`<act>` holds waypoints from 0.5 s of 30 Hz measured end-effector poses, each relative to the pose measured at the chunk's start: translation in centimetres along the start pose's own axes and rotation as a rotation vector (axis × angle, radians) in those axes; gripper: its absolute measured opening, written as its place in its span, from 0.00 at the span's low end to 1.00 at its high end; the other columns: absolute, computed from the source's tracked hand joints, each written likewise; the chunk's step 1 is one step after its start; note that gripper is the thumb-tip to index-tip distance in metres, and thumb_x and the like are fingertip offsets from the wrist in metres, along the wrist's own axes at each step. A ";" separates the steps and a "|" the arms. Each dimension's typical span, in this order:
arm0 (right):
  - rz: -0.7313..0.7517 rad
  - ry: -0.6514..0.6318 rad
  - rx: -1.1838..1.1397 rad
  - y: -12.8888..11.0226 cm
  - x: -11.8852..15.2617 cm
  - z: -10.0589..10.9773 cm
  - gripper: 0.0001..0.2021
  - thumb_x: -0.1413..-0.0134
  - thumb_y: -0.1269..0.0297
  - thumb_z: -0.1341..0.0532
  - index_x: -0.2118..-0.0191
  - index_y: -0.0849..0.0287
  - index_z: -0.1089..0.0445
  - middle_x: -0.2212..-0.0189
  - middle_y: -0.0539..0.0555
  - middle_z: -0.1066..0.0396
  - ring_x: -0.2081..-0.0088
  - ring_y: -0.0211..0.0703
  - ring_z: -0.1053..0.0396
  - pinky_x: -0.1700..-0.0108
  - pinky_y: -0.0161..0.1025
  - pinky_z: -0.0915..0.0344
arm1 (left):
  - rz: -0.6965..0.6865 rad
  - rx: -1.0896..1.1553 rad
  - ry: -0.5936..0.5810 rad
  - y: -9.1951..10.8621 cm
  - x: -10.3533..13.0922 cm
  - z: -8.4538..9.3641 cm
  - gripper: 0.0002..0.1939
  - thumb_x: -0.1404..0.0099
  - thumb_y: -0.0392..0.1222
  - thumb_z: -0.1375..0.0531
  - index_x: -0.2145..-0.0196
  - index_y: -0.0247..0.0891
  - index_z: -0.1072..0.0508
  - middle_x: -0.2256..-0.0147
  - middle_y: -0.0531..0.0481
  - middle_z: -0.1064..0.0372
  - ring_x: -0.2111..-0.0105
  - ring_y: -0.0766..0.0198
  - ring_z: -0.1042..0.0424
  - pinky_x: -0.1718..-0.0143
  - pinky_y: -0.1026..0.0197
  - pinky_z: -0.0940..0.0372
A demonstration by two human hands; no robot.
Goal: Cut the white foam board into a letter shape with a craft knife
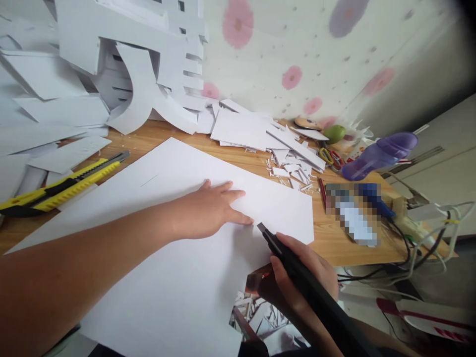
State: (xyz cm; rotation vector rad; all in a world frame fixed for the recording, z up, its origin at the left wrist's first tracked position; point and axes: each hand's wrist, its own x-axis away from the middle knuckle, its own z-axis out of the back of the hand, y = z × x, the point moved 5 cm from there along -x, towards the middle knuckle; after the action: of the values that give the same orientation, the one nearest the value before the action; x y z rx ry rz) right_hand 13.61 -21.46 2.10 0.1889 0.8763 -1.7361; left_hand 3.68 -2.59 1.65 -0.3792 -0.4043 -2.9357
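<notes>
Black cutter [316, 295], gripped in the right hand [319, 265], points its blade [261, 227] just beside the thumb [241, 217] of the left hand [208, 210], which lies open on the white sheet [167, 287] atop the worktop [332, 255]. Pressing flat while keeping that thumb clear seems wise.

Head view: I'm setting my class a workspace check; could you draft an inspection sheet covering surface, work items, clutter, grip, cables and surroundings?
Surface: wooden table, partly covered by white pieces.
Work items: large white sheet; black cutter, blade showing.
Clutter: white offcuts, yellow cutter, scissors, purple bottle; pixelated items unidentifiable.
Grip: left hand spread on the sheet; right hand holds the black cutter, blade near the left thumb; blade contact with sheet unclear.
Cables: tangled cables at the table's right end.
Surroundings: flower-patterned wall covering behind.
</notes>
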 end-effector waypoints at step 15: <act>-0.021 -0.047 -0.074 -0.2 -1.1 -0.1 0.13 0.47 0.69 0.38 0.55 0.57 0.28 0.72 0.52 0.22 0.77 0.42 0.25 0.72 0.36 0.25 | 0.016 0.034 0.000 0.1 0.1 0.2 0.43 0.41 0.19 0.52 0.43 0.72 0.38 0.31 0.55 0.58 0.31 0.42 0.63 0.42 0.23 0.57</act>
State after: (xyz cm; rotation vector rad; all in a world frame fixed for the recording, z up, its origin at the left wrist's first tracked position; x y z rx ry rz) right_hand 13.83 -20.52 2.75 0.0897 0.9092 -1.7174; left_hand 3.64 -2.59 1.91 -0.3761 -0.4486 -2.9091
